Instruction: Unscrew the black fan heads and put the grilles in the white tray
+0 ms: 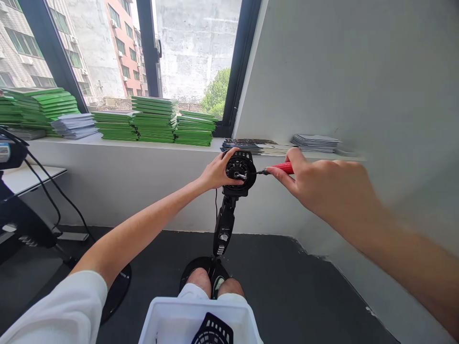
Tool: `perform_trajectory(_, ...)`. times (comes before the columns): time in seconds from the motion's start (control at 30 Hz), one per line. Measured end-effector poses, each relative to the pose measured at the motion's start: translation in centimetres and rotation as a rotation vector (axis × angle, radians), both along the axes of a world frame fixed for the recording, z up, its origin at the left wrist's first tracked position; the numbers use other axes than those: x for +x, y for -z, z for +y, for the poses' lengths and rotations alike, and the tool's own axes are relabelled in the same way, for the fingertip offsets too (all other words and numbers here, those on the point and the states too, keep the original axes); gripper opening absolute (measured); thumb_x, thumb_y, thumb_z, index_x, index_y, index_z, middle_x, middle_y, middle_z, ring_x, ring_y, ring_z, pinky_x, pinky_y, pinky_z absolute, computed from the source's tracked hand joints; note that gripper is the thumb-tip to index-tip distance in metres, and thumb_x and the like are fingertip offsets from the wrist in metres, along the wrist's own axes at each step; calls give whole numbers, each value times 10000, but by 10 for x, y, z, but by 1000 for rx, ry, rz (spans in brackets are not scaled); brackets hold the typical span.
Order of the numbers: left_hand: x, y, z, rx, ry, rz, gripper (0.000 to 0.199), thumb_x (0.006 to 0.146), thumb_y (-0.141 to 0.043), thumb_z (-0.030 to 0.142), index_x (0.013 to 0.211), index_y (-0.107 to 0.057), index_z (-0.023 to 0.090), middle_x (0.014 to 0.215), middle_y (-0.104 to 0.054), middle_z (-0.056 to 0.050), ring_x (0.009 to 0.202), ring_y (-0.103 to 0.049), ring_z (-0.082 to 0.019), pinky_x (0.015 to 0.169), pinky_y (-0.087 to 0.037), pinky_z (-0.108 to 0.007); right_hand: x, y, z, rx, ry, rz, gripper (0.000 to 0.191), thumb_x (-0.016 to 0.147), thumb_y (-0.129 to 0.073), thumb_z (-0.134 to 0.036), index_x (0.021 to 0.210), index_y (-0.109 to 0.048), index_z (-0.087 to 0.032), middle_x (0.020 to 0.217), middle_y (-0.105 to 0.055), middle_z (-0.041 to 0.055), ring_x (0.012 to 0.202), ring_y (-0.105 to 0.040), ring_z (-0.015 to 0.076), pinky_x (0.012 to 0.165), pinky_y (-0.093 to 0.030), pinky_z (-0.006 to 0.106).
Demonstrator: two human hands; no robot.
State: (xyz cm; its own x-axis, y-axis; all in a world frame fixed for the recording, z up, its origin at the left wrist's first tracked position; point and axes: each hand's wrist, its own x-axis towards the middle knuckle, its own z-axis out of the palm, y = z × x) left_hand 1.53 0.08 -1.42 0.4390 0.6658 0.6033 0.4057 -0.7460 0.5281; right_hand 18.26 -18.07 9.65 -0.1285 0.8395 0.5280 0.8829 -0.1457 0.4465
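Note:
The black motor head of a stand fan point(247, 165) is in the middle of the head view, with a metal shaft at its centre. My left hand point(217, 171) grips it from the left, thumb and fingers curved round its housing. In my right hand point(322, 184) is a screwdriver point(285, 167) with a red handle, pinched between thumb and forefinger. Its thin tip points left at the right edge of the motor head; whether it touches cannot be made out. Below the head runs the black fan stand point(225, 224) with a knob and buttons.
A white plastic bin point(158, 310) at the bottom holds a black slotted cover point(215, 329). Green booklets point(154, 122) are stacked on the windowsill point(201, 147). More papers point(315, 142) lie to the right. Black equipment with cables point(32, 220) stands left; a wall point(358, 86) rises right.

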Motion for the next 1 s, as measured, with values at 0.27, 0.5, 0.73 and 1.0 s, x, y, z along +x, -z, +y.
perform_trajectory(0.27,-3,0,-1,7,-6,8,1067,672,-886,479,1556,-305,344,1461,-534,-120,1305,-571,-377,1080,-488,-576,24,5,11,-149,-333,334,344,919,-400,-501,1143,-467,-249,953,-772,29,622,-634,212,568,-390,318)
perform_trajectory(0.5,-1,0,-3,2,-17,1,1062,669,-890,442,1555,-312,348,1478,-526,-113,1330,-557,-376,1088,-484,-575,11,13,3,-20,-176,101,335,1022,-372,-494,1069,-525,-200,579,-589,6,465,-513,200,497,-251,294)
perform_trajectory(0.73,-2,1,-4,3,-15,-3,1069,663,-898,447,1553,-314,349,1468,-531,-114,1318,-567,-361,1088,-487,-568,12,15,4,25,-328,231,440,1038,-249,-567,1070,-513,-216,732,-696,30,519,-545,195,511,-281,293)
perform_trajectory(1.0,-2,1,-3,11,1,-9,1065,666,-899,444,1552,-317,335,1462,-535,-122,1318,-563,-373,1097,-478,-575,15,17,4,-15,-436,216,389,1048,-280,-501,1020,-536,-210,749,-676,33,509,-471,159,503,-283,274)
